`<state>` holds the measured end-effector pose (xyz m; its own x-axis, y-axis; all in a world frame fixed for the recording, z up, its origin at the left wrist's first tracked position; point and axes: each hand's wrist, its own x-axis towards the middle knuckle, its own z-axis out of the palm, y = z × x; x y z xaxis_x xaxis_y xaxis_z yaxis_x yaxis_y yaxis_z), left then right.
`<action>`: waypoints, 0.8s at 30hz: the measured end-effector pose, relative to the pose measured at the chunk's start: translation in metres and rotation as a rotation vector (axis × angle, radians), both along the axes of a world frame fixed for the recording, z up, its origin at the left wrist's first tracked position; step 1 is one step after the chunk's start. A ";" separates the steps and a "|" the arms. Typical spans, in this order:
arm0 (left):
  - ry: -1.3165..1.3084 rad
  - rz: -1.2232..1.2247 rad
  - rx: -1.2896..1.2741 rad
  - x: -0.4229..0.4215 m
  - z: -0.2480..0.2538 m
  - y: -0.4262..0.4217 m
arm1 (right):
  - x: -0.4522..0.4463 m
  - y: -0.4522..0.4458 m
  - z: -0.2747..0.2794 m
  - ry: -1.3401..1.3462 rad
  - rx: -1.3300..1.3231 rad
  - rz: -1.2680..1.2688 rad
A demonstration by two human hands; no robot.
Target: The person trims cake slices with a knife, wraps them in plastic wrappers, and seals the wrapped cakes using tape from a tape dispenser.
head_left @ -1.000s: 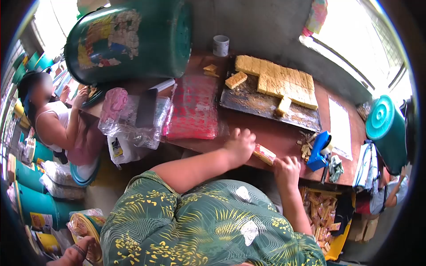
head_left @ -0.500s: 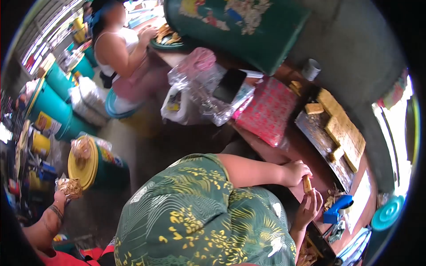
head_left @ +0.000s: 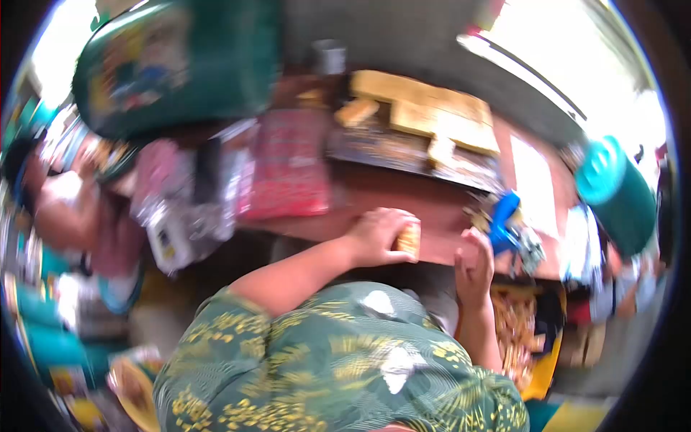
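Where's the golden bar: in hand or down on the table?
In hand: the left hand is closed around the golden bar, one end showing. The right hand is open and apart from it.

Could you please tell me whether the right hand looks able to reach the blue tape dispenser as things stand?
Probably yes: the right hand looks empty and is close to the blue tape dispenser, with nothing apparent blocking the way, while the left hand holds the small golden bar.
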<state>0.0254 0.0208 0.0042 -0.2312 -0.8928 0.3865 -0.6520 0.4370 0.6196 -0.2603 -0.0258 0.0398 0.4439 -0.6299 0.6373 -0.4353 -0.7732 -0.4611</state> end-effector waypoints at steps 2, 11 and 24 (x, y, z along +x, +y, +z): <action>-0.077 0.026 -0.005 -0.001 0.009 0.004 | -0.044 -0.020 0.001 -0.163 -0.109 -0.345; -0.154 0.077 0.008 -0.009 0.014 0.005 | -0.129 -0.071 -0.034 -0.430 0.602 -0.414; -0.184 0.027 -0.189 -0.005 0.003 0.008 | -0.078 -0.044 0.022 -0.070 0.278 -0.603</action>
<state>0.0205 0.0291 0.0073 -0.2899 -0.8159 0.5003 -0.7593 0.5143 0.3988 -0.3388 -0.0701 0.0613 -0.0741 -0.9000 0.4296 -0.7161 -0.2518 -0.6510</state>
